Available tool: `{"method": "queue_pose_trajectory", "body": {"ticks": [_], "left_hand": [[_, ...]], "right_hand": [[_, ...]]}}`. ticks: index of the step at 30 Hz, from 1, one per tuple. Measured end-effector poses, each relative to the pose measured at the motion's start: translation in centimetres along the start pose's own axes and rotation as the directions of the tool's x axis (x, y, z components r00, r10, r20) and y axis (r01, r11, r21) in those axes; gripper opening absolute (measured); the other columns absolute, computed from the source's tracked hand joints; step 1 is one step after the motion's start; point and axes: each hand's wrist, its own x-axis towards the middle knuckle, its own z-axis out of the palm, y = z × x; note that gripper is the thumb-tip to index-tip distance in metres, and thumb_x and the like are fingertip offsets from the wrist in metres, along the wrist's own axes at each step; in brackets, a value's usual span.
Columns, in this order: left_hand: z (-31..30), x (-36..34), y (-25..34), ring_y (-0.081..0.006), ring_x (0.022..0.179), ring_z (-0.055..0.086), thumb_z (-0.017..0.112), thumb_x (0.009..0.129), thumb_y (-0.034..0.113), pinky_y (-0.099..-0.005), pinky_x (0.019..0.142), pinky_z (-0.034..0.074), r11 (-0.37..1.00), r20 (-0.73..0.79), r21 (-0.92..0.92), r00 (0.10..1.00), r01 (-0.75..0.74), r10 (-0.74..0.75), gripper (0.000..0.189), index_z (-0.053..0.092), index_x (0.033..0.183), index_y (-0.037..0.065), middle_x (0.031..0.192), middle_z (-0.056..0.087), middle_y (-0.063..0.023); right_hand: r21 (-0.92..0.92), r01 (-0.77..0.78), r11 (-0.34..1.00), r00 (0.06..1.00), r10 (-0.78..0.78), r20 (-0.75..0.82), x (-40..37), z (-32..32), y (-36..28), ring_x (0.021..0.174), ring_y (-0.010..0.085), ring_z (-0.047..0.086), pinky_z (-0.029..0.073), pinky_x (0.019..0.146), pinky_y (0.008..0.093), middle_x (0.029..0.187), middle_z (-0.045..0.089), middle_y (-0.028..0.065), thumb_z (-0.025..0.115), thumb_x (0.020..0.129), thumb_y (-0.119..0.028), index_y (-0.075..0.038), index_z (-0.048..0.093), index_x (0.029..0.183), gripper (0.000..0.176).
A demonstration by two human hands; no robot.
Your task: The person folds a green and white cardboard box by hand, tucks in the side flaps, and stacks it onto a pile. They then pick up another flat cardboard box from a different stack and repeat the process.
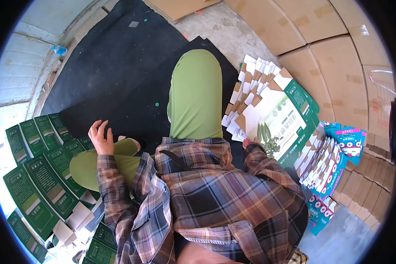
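My left hand [102, 139] is raised over the black mat with its fingers apart and nothing in them. Near it, on the left, stand rows of green printed cartons [49, 180]. On the right, my right hand [250, 143] is at the near edge of a flattened green-and-white carton [275, 125] with a picture of green vegetables. Its fingers look closed on that edge, though the sleeve and carton partly hide them. Beneath and beyond this carton lies a fanned stack of more flattened cartons [251, 88], their white and brown flaps showing.
A black mat [114, 57] covers the floor ahead. Large brown boxes [330, 70] are stacked along the right. Blue-and-pink flattened cartons [325, 176] lie at the right, beside brown cardboard stacks [365, 193]. A bottle with a blue label [59, 50] is by the left wall.
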Motion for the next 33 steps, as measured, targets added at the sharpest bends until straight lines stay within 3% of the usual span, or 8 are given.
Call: {"method": "queue_pose_trajectory", "body": {"ticks": [4,6,9,16,18,27,30,33], "left_hand": [[0.3,0.0,-0.3,-0.0275,0.106,0.048,0.064,0.076,0.003,-0.037,0.089,0.041,0.995,-0.037,-0.076,0.997,0.06,-0.063,0.028,0.065,0.103,0.008,0.112,0.052,-0.0087],[0.3,0.1,-0.2,-0.0266,0.104,0.05,0.064,0.076,0.002,-0.036,0.087,0.042,0.994,-0.054,-0.1,0.997,0.05,-0.056,0.027,0.065,0.103,0.007,0.112,0.052,-0.0089],[0.3,0.4,0.5,-0.025,0.098,0.053,0.062,0.078,0.0,-0.0331,0.082,0.045,0.971,0.005,-0.208,0.993,0.113,-0.115,0.026,0.064,0.103,0.005,0.111,0.052,-0.009],[0.3,0.8,0.7,-0.017,0.086,0.055,0.061,0.08,0.0,-0.0254,0.065,0.046,0.94,0.034,-0.304,0.988,0.154,-0.151,0.023,0.064,0.102,0.004,0.106,0.054,-0.0071],[0.2,1.0,0.9,-0.0152,0.085,0.055,0.06,0.081,-0.001,-0.0243,0.063,0.046,0.932,0.026,-0.323,0.986,0.164,-0.165,0.022,0.064,0.102,0.004,0.105,0.054,-0.0062],[-0.4,1.6,1.0,-0.0096,0.076,0.054,0.06,0.081,-0.001,-0.0212,0.058,0.044,0.867,0.004,-0.44,0.966,0.234,-0.259,0.022,0.064,0.102,0.005,0.104,0.055,-0.0031],[-0.6,1.6,0.1,-0.008,0.078,0.055,0.062,0.081,0.0,-0.0204,0.058,0.045,0.832,-0.034,-0.477,0.941,0.282,-0.338,0.025,0.064,0.105,0.007,0.105,0.055,-0.0017],[-1.4,1.8,-1.3,-0.0086,0.084,0.056,0.063,0.08,0.002,-0.0211,0.063,0.047,0.796,-0.054,-0.508,0.911,0.328,-0.41,0.034,0.061,0.113,0.009,0.109,0.054,-0.0017]], "right_hand": [[0.128,-0.046,0.991,0.998,0.041,0.048,0.9,0.6,0.4,0.084,0.0227,0.057,0.049,0.069,0.0404,0.095,0.056,0.0043,0.059,0.086,-0.042,-0.012,0.052,0.111,0.039],[0.253,0.133,0.958,0.977,-0.17,0.132,-2.9,2.2,1.8,0.078,0.0186,0.056,0.049,0.064,0.0347,0.088,0.059,0.0014,0.065,0.081,-0.048,-0.012,0.055,0.107,0.045],[0.293,0.15,0.944,0.945,-0.224,0.24,-2.7,4.6,1.0,0.076,0.0171,0.055,0.048,0.06,0.0298,0.093,0.06,0.002,0.07,0.077,-0.047,-0.013,0.055,0.108,0.049],[0.335,0.281,0.9,0.878,-0.382,0.29,-15.1,15.6,0.7,0.073,0.0131,0.054,0.046,0.057,0.0226,0.088,0.058,0.0023,0.067,0.082,-0.038,-0.011,0.058,0.101,0.035],[0.24,0.341,0.909,0.798,-0.415,0.437,-18.4,17.6,0.6,0.071,0.0117,0.054,0.045,0.056,0.0224,0.083,0.058,0.0014,0.063,0.086,-0.034,-0.009,0.058,0.099,0.028],[-0.014,0.355,0.935,0.411,-0.143,0.901,-33.8,20.7,7.2,0.062,0.0116,0.051,0.043,0.057,0.0269,0.085,0.062,0.0007,0.06,0.088,-0.028,-0.009,0.057,0.103,0.024],[-0.206,0.38,0.902,0.247,0.116,0.962,-35.2,22.6,7.6,0.079,0.0177,0.06,0.048,0.066,0.0317,0.106,0.063,0.0068,0.058,0.087,-0.025,-0.006,0.057,0.108,0.028],[-0.226,0.465,0.856,0.354,0.054,0.934,-41.3,24.4,10.7,0.086,0.0206,0.063,0.05,0.075,0.0336,0.106,0.064,0.0088,0.056,0.088,-0.022,-0.002,0.057,0.112,0.03]]}}
